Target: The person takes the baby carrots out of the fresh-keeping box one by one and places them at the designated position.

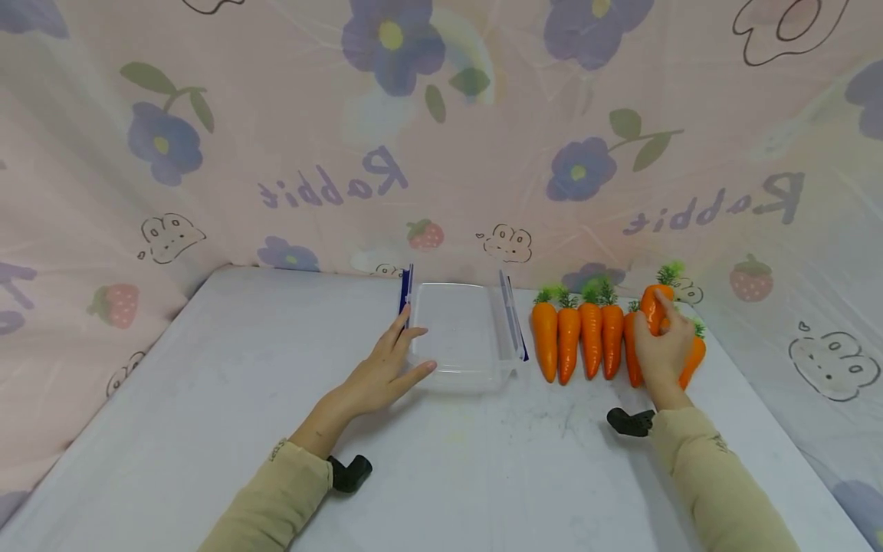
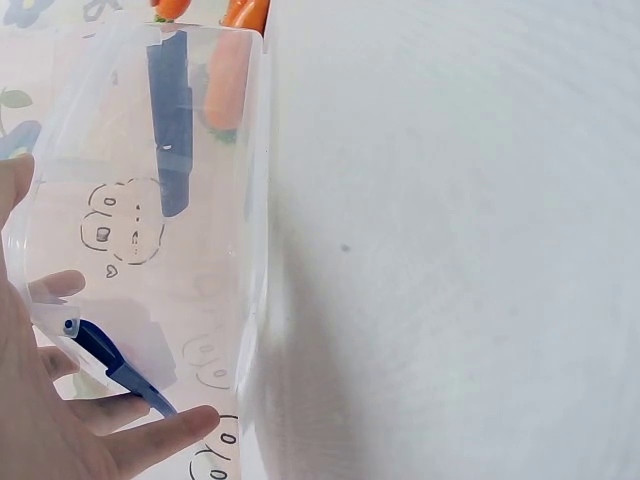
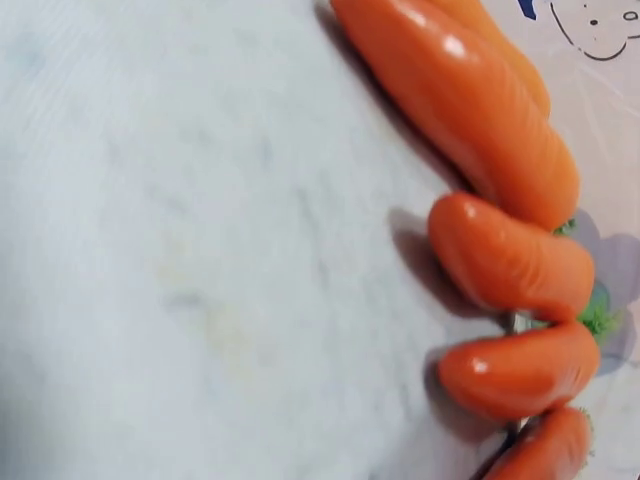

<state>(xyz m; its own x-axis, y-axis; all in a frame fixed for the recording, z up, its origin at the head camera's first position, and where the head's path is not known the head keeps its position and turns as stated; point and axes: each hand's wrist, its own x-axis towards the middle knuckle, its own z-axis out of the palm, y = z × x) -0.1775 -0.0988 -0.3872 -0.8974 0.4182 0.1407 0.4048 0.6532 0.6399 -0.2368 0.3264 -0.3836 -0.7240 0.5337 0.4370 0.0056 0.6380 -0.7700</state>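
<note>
A clear plastic box with blue side latches stands on the table in the head view. My left hand is at its left side with the fingers spread, and in the left wrist view the fingers lie by a blue latch. To the right of the box, several orange toy carrots with green tops lie in a row. At the right end of that row, my right hand pinches a carrot, its green top pointing up. The right wrist view shows carrots but not the hand.
The white table ends at a cloth backdrop printed with flowers and rabbits. A black bent piece sits at the left cuff and another black piece at the right cuff.
</note>
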